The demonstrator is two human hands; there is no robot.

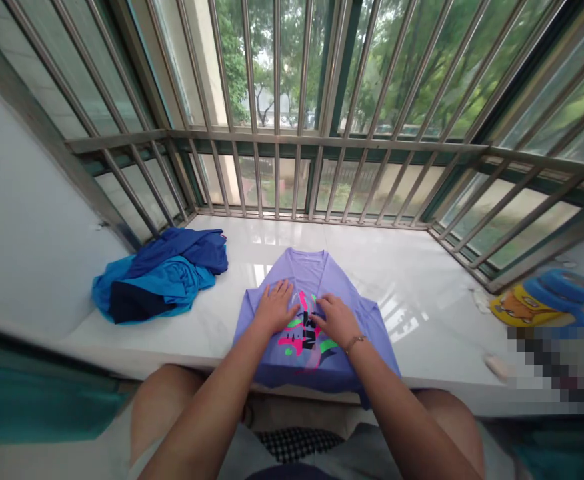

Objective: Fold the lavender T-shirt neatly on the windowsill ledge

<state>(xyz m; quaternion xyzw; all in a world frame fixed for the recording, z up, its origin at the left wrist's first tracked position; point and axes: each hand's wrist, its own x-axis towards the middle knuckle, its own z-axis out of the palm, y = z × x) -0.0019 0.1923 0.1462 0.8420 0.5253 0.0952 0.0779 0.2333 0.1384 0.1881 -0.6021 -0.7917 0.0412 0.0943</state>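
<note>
A purple long-sleeved shirt [342, 283] lies spread on the white window ledge, its neckline toward the window and its lower part hanging over the front edge. Pink, green and black print covers its chest. My left hand [276, 308] rests flat on the shirt's left side, fingers stretched out. On the right side of the print lies my right hand [339, 320], its fingers apart and slightly bent, touching the cloth. A bracelet [356, 343] circles my right wrist. Neither hand grips anything.
Blue clothes [172, 277] sit heaped at the left of the ledge [437, 320]. A yellow and blue cartoon container [542, 300] stands at the right, near a small pale object [496, 366]. Metal bars [277, 177] line the window behind. A teal curtain [42, 400] hangs at lower left.
</note>
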